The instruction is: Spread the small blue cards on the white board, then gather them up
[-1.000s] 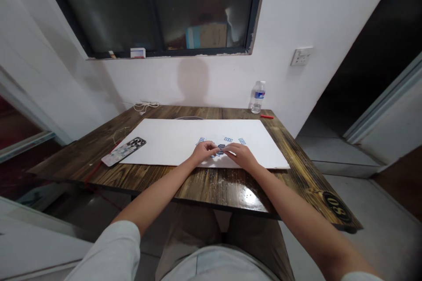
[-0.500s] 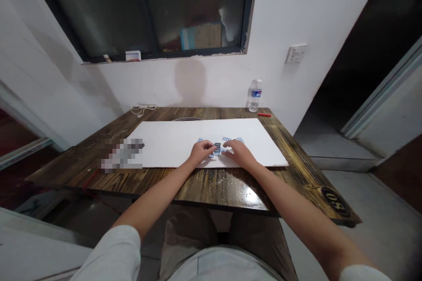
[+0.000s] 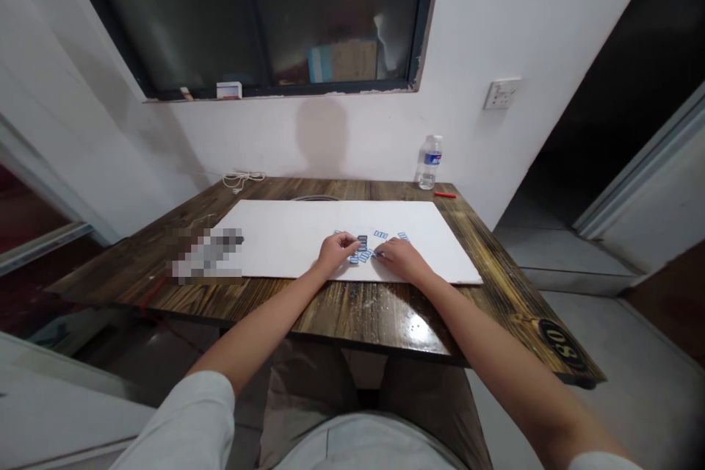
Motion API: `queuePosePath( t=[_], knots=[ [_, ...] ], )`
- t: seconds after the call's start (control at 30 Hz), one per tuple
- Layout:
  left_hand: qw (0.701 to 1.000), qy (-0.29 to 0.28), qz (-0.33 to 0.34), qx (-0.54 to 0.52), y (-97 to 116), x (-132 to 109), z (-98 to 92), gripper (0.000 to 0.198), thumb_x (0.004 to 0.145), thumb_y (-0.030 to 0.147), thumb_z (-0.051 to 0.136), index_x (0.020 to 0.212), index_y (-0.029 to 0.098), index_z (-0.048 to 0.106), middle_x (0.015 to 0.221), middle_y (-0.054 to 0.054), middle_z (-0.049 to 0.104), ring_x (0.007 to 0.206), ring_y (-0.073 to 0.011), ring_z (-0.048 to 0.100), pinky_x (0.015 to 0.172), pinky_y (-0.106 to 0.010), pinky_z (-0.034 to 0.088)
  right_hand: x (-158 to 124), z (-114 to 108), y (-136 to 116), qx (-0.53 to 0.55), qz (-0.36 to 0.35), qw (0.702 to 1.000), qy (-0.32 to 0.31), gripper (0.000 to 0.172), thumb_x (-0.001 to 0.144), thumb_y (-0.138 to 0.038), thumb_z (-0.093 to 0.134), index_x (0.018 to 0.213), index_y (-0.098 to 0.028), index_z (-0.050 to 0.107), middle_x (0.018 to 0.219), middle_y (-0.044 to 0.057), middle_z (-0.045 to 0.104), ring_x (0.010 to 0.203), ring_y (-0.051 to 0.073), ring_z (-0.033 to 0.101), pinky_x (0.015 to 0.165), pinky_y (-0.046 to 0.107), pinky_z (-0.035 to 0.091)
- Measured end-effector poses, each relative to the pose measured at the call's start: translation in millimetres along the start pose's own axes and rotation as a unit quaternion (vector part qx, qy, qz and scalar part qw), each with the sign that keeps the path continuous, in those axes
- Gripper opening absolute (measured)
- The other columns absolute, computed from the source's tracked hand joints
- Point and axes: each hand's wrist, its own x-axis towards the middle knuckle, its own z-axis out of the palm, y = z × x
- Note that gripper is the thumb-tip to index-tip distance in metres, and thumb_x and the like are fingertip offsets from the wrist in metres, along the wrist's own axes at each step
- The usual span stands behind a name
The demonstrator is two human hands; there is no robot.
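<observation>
Nearest the camera are the person's lap and two pale sleeves, and from them both bare forearms run forward over the near edge of the dark wooden desk [image 3: 358, 312], which has a glossy wet-looking patch on its right side. The hands meet on the near edge of a large white sheet [image 3: 286, 235] laid flat on the desk. The left hand [image 3: 335, 250] is curled knuckles up, thumb and forefinger drawn narrow and pointing right. Just beside those fingertips stands a small dark piece [image 3: 362, 241], in the gap between the two hands. It is too small to tell whether the fingers actually grip it or only touch it. The right hand [image 3: 399, 258] lies palm down, fingers bent, with its tips at a small cluster of blue pieces [image 3: 364, 256] on the sheet. I cannot tell whether it pinches any of them. A few more of these blue pieces lie just beyond the right hand's knuckles, flat on the sheet and apart from each other. To the left, well apart from the hands, a blurred object [image 3: 206, 253] overlaps the sheet's left edge. Farther back, a red pen [image 3: 445, 195] lies near the desk's far right corner, with a water bottle [image 3: 430, 161] upright behind it against the wall. A white cable [image 3: 242, 178] is coiled at the far left. Above are a wall socket [image 3: 501, 93] and a dark window [image 3: 264, 15], with a small box [image 3: 229, 89] on its sill.
</observation>
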Motion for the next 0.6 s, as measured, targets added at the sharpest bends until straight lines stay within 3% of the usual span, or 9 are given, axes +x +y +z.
queuePosePath(
  t=[0.23,0.6],
  knots=[
    [1.0,-0.001,0.001,0.003,-1.2,-0.1,-0.6,0.032,0.066,0.046,0.077,0.071,0.016,0.066,0.064,-0.001,0.065,0.054,-0.0126,0.058,0.055,-0.025,0.047,-0.9,-4.2,-3.8,-0.034,-0.006,0.999,-0.013,0.025,0.088,-0.017,0.054,0.109,-0.017,0.069,0.099,0.009,0.073,0.098,0.022,0.062,0.084,0.029,0.04],
    [1.0,-0.001,-0.001,0.009,-7.5,2.5,-1.8,0.031,0.067,0.044,0.076,0.074,0.016,0.066,0.065,-0.001,0.066,0.057,-0.0134,0.059,0.057,-0.025,0.046,-1.9,-1.4,0.9,-0.037,-0.018,0.999,0.017,0.026,0.086,-0.011,0.056,0.107,-0.018,0.07,0.094,0.009,0.073,0.092,0.02,0.064,0.081,0.03,0.039]
  ],
)
